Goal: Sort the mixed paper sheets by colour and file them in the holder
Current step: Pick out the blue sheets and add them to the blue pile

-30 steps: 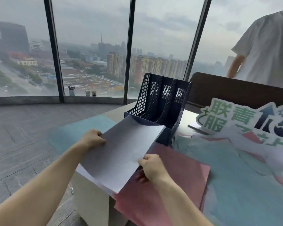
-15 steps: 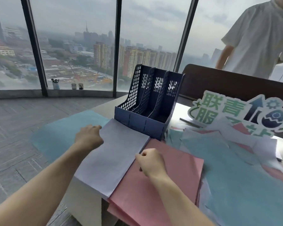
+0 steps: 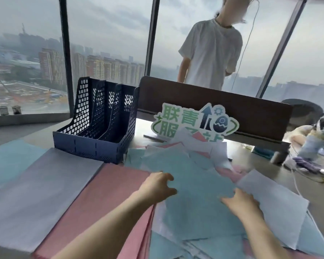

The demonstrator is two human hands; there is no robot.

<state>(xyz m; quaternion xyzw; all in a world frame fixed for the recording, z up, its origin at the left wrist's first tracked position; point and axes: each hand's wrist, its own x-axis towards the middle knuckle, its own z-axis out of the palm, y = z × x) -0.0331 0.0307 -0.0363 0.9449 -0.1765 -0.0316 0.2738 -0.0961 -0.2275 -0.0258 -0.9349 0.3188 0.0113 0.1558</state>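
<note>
My left hand [image 3: 158, 186] has fingers curled on the blue sheet [image 3: 193, 186] atop the mixed pile; right hand [image 3: 240, 200] lies loose on its other edge, gripping nothing afaik. Best to pinch just the top sheet, lift flat w/o dragging others. White stack [image 3: 39, 186], pink stack [image 3: 105, 199] sit left; holder [image 3: 97, 146] behind, no sheets in it.
</note>
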